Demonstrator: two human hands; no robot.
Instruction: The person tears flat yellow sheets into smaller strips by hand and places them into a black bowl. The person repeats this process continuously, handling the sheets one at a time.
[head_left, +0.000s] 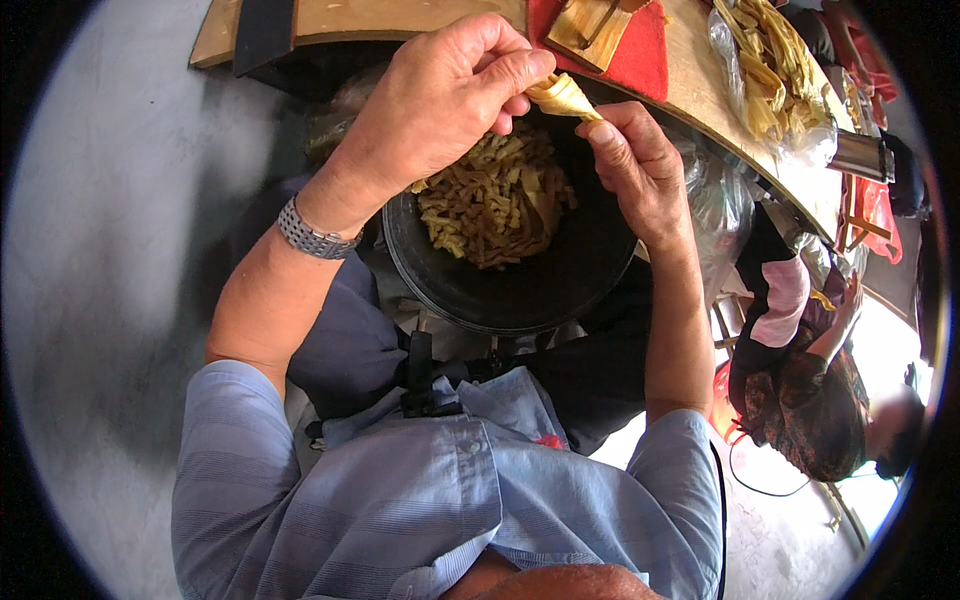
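Note:
My left hand (469, 90), below a metal watch on the wrist, pinches one end of a yellowish, twisted leafy strip (561, 96). My right hand (637, 157) grips its narrow other end between thumb and fingers. The strip is wrapped on itself between the two hands. Beneath them, a wide black bowl (510, 300) rests between my legs. Many short, folded yellow-brown pieces (495, 202) are heaped in it; my left hand and wrist hide part of the bowl.
Ahead curves a wooden table (697, 97) with a red cloth (645, 67), a small wooden device (596, 30) and a heap of long yellow strips (780, 67) in clear plastic. A dark flat piece (264, 34) hangs over its edge. Another person (817, 397) sits at the right.

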